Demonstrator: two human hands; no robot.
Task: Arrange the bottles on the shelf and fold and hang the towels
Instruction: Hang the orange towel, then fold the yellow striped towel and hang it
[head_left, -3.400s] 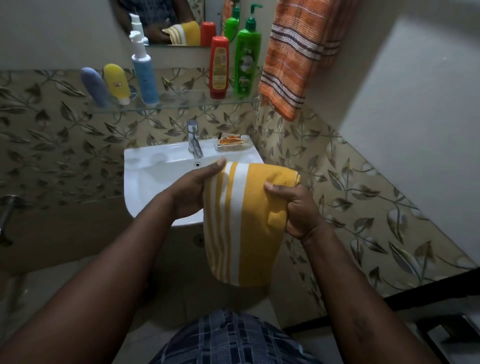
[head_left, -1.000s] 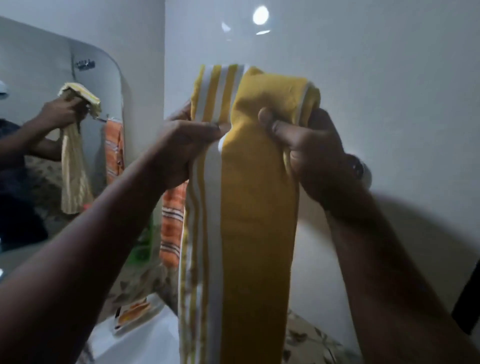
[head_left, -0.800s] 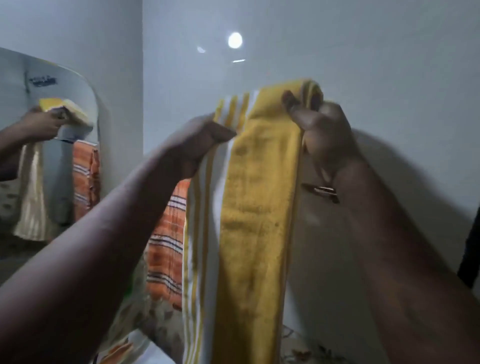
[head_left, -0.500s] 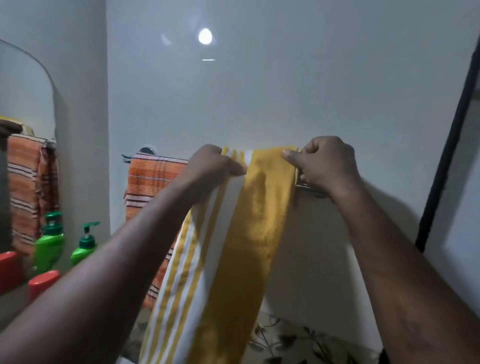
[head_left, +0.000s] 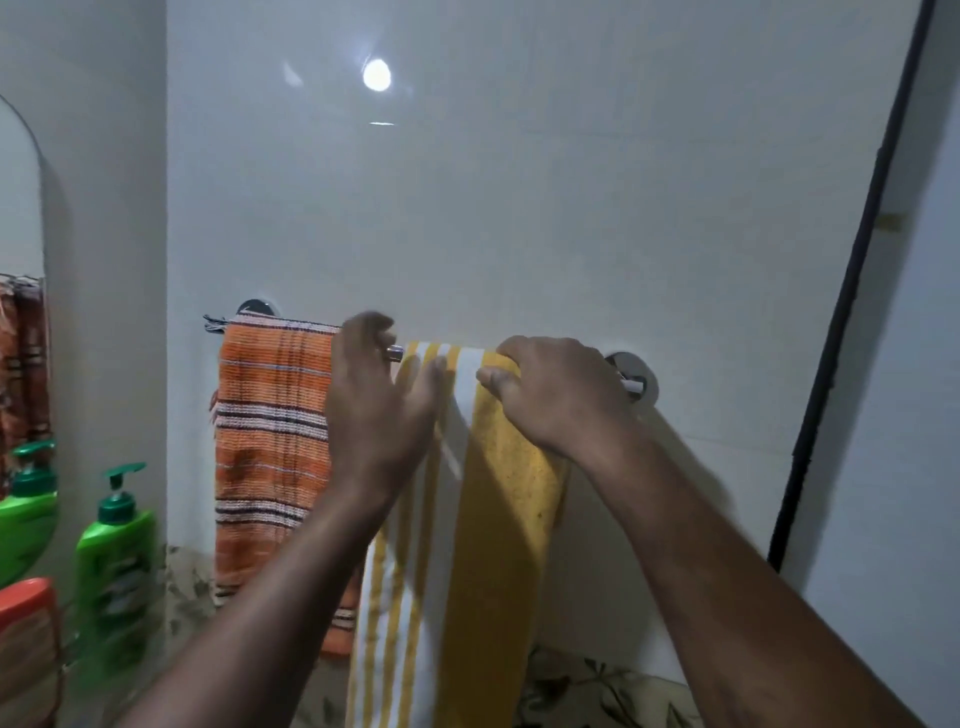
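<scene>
Right hand (head_left: 550, 397) is curling over the fold of the yellow towel (head_left: 501, 530), pinning it on the rail (head_left: 395, 354). Left hand (head_left: 376, 405) is lying loosely spread, fingertips touching the striped edge. I'd be evening out both hanging halves and keeping off the orange towel (head_left: 270, 441) (it's just beside). The green bottle (head_left: 115, 551) label is looking too blurry to read.

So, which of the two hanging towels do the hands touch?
The yellow towel with white stripes, hanging right of the orange striped towel. The right hand grips its top on the bar; the left hand touches its striped edge.
</scene>
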